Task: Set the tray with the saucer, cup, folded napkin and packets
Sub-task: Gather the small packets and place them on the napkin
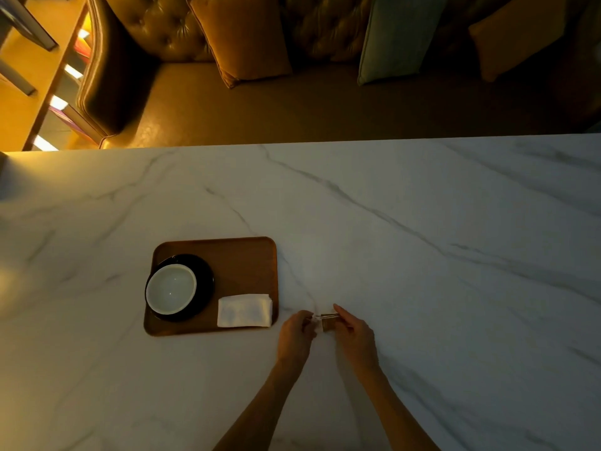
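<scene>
Three of four items look placed on the brown rounded-corner wooden tray, which sits on the white grey-veined marble table. The black round saucer is at the tray's left end, and the pale round cup sits on it, overlapping the tray's left rim. The white folded paper napkin lies in the tray's near-right corner, just beside the saucer.

Left to do: the packets. The small brown and pale packets are off the tray, just past its near-right corner, pinched between both hands. The left hand grips the pale end, fingers curled closed on it; the right hand pinches the brown end with thumb and fingers. Exact packet count is too small and dim to tell.

Judgement: task nearly finished; the packets need moving onto the tray, likely into the bare patch behind the napkin.
</scene>
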Tool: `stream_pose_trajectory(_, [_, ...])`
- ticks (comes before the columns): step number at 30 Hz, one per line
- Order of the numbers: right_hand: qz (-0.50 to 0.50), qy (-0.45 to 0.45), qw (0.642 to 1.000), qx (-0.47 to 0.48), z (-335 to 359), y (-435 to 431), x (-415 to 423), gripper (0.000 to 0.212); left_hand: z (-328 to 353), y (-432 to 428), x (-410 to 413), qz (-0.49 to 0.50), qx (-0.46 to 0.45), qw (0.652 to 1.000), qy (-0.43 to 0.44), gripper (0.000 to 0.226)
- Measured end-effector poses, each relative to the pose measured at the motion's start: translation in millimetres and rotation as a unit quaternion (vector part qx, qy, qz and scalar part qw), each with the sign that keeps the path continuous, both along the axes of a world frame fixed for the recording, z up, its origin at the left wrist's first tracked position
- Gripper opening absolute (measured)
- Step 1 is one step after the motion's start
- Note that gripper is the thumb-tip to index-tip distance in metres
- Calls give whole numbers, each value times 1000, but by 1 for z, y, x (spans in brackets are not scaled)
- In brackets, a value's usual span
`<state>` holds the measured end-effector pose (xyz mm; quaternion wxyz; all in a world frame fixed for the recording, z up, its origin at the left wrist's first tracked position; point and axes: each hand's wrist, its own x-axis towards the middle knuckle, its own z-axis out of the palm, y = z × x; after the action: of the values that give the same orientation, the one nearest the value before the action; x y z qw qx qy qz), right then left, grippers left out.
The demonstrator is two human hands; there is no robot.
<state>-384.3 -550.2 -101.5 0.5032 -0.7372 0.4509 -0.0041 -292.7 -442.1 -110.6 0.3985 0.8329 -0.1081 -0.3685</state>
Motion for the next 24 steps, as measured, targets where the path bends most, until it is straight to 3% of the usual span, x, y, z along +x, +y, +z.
stream_pose_trajectory(5, [25, 5, 997, 67, 18, -11, -13, 34, 11, 25, 7, 70, -68, 982, 163, 8])
stream_pose_trajectory(9, [39, -10, 993, 110, 35, 1, -26, 34, 28, 52, 2, 111, -119, 956, 244, 5])
stream_pose_trajectory(13, [39, -32, 988, 145, 54, 20, -35, 36, 44, 74, -7, 121, -144, 940, 284, 18])
stream_pose_trajectory(24, [47, -102, 977, 179, 107, 61, -41, 38, 92, 120, -18, 181, -199, 896, 353, 16])
